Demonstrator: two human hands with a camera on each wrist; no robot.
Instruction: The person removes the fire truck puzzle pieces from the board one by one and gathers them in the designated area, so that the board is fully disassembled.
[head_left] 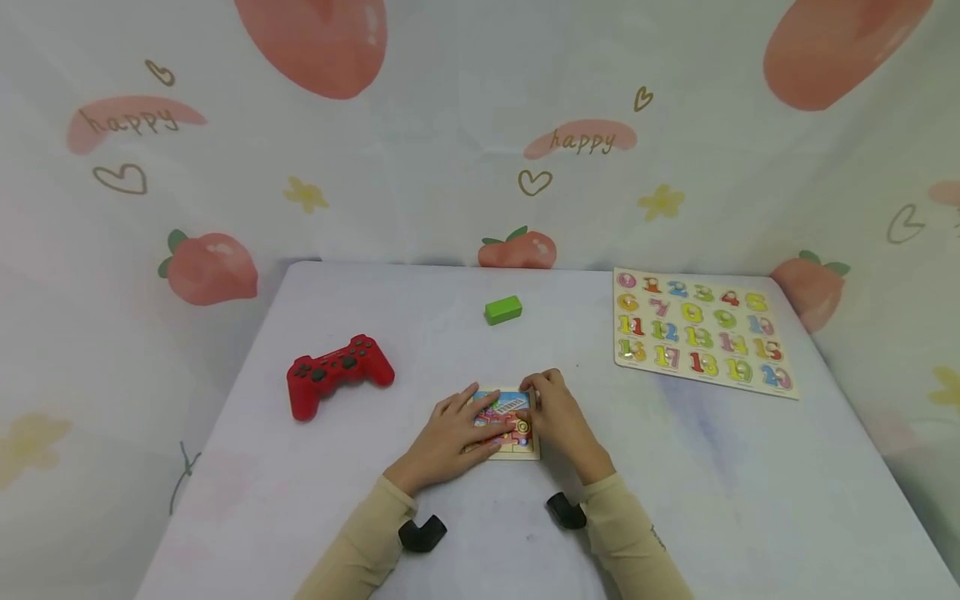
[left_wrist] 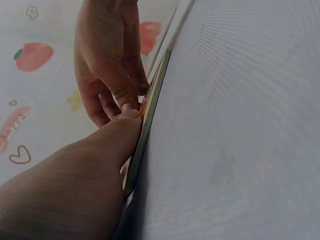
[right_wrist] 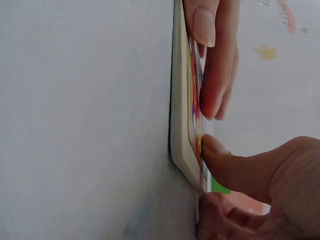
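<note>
A small wooden-framed jigsaw puzzle (head_left: 513, 404) with a colourful picture lies near the middle of the table. My left hand (head_left: 450, 437) rests on it from the left, fingers spread and fairly straight across the picture. At the far right corner is my right hand (head_left: 564, 423). In the right wrist view its thumb (right_wrist: 227, 167) presses on the picture face while the curled fingers sit against the frame's outer edge, pinching the corner of the puzzle (right_wrist: 184, 120). The left wrist view shows the puzzle's edge (left_wrist: 151, 112) low against the table. Part of the picture is hidden under the hands.
A red game controller (head_left: 339, 373) lies to the left. Behind the puzzle sits a green block (head_left: 503, 310). A number board (head_left: 701, 333) lies at the back right. Black wrist-worn pieces (head_left: 422, 534) show beside both sleeves. A printed cloth (head_left: 435, 142) hangs behind the table.
</note>
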